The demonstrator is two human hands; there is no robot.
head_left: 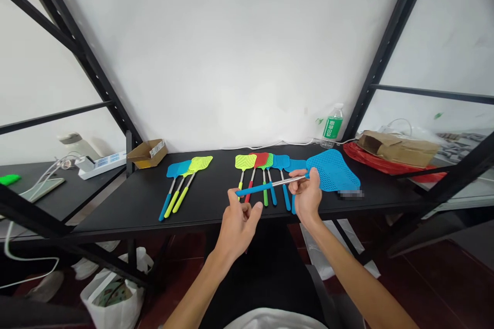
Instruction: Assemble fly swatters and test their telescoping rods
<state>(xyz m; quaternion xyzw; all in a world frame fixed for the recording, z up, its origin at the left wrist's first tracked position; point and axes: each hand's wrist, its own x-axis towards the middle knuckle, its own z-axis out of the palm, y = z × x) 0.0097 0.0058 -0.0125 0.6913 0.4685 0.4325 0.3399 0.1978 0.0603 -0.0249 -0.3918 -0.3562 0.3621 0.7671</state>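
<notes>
I hold a blue fly swatter level above the black table. My right hand is closed round its silver shaft near the mesh head. My left hand pinches the end of its blue handle. Just behind my hands lies a row of several swatters with yellow, red, green and blue heads. A second group of three swatters, blue and yellow-green, lies further left on the table.
A small cardboard box sits at the table's back left. A green-labelled water bottle stands at the back right, beside a brown paper bag on a red tray. A power strip lies left. Black frame struts cross both sides.
</notes>
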